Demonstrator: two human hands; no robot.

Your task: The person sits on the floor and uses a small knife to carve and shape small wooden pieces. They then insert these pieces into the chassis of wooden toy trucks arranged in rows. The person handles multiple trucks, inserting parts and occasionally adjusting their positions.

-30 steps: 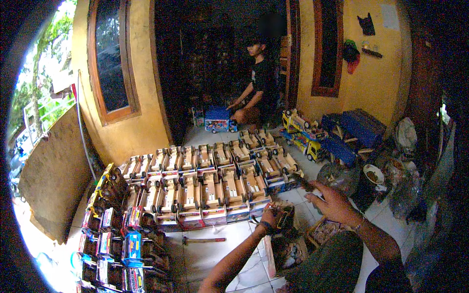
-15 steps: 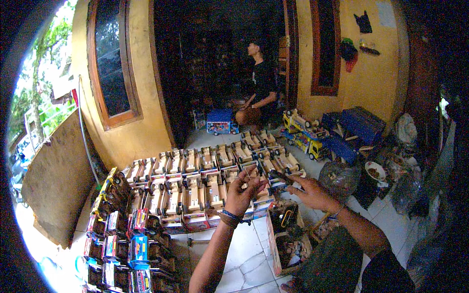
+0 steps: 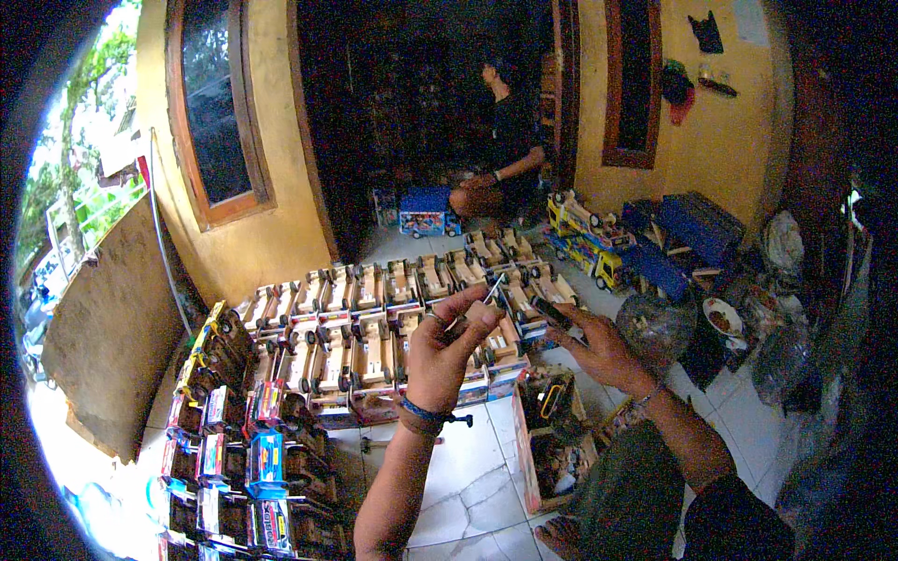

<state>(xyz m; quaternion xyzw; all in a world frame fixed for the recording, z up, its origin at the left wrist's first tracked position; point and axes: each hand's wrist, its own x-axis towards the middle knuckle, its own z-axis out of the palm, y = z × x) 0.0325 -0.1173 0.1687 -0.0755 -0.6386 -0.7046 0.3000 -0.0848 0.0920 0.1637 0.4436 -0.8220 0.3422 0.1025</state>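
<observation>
My left hand is raised over the rows of toy trucks, its fingers closed on a thin pale rod that points up and right. Just to the right is my right hand, closed on a dark, elongated object whose kind I cannot make out. The two hands are apart. Beneath and beyond them, unpainted wooden toy trucks lie in close rows with black wheels showing. A small black piece shows beside my left wrist; what it belongs to is unclear.
A wooden box of loose parts stands by my right knee. Painted toy trucks line the left side. Blue truck bodies, a yellow toy truck, plastic bags and a bowl lie right. Another person sits in the doorway.
My left hand has turned and shifted slightly left, and the rod now stands out more clearly above its fingers. My right hand has moved a little lower. The view has shifted slightly.
</observation>
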